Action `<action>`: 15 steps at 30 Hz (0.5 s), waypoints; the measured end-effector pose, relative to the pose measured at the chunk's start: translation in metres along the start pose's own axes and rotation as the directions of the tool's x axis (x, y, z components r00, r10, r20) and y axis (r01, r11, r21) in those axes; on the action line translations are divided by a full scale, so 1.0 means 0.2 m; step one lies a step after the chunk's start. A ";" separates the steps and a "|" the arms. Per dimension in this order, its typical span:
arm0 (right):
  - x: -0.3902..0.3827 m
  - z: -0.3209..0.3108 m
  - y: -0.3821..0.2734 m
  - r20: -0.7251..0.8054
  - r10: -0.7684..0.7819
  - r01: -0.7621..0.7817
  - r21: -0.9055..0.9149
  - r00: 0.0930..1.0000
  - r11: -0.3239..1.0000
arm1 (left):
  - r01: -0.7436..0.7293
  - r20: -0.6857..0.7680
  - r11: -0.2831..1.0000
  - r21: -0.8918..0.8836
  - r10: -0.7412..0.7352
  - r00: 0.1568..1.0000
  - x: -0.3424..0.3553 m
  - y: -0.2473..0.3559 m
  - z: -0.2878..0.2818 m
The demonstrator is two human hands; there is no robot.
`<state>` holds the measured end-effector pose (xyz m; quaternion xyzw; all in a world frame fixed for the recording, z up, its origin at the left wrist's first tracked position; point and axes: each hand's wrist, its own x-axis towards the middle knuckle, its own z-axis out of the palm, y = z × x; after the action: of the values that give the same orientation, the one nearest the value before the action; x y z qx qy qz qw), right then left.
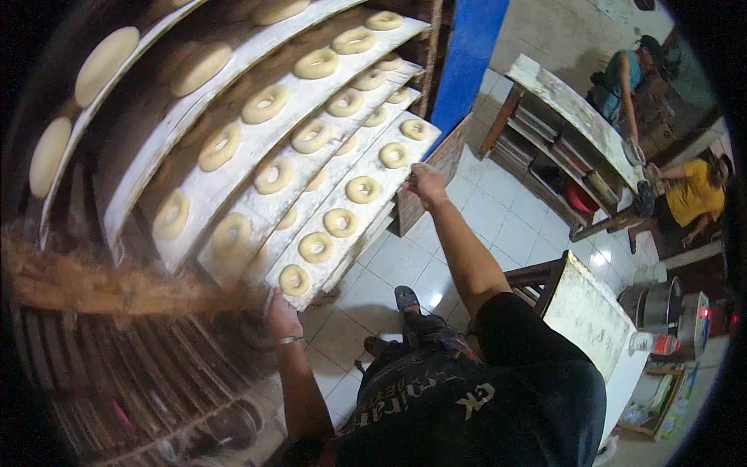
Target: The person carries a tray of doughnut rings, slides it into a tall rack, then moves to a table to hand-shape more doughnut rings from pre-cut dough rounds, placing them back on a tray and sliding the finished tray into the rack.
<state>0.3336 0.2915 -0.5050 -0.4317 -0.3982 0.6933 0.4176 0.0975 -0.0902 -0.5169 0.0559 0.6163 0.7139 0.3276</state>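
Observation:
A long, flour-dusted board (pixel 380 173) carries a single row of several raw dough rings (pixel 315 258). It lies at a slant at the front of a tall rack. My left hand (pixel 282 317) grips the board's near end, with its fingers partly hidden under the edge. My right hand (pixel 426 185) holds the board's right long edge toward the far end, fingers closed around it. Behind and above it, more boards (pixel 233 167) of dough rings sit in stacked levels. The upper left ones hold smooth, oval-looking dough pieces (pixel 107 66).
A blue panel (pixel 471 62) stands beside the rack's far end. Slatted wood (pixel 156 366) fills the lower left. A floury table (pixel 580 311) is close on my right. Two people work at a long shelved bench (pixel 572 101) farther off. White tiles (pixel 498 210) cover the floor.

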 end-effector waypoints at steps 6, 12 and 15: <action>-0.08 0.22 0.00 0.073 0.055 -0.056 0.001 0.996 0.998 | -0.190 0.259 0.881 0.434 0.080 0.963 -0.24 0.11 -0.13; 0.03 0.25 0.01 0.140 0.081 -0.083 0.010 0.987 0.997 | -0.380 0.209 0.529 0.759 0.355 0.911 -0.24 0.04 -0.06; 0.14 0.28 0.03 0.157 0.055 -0.062 0.038 0.986 0.997 | -0.352 0.160 0.395 0.849 0.443 0.882 -0.20 0.08 0.06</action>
<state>0.2727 0.3048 -0.4998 -0.3786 -0.4021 0.7452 0.3737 0.1287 -0.1027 -0.4860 0.3234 0.8695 0.3704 0.0469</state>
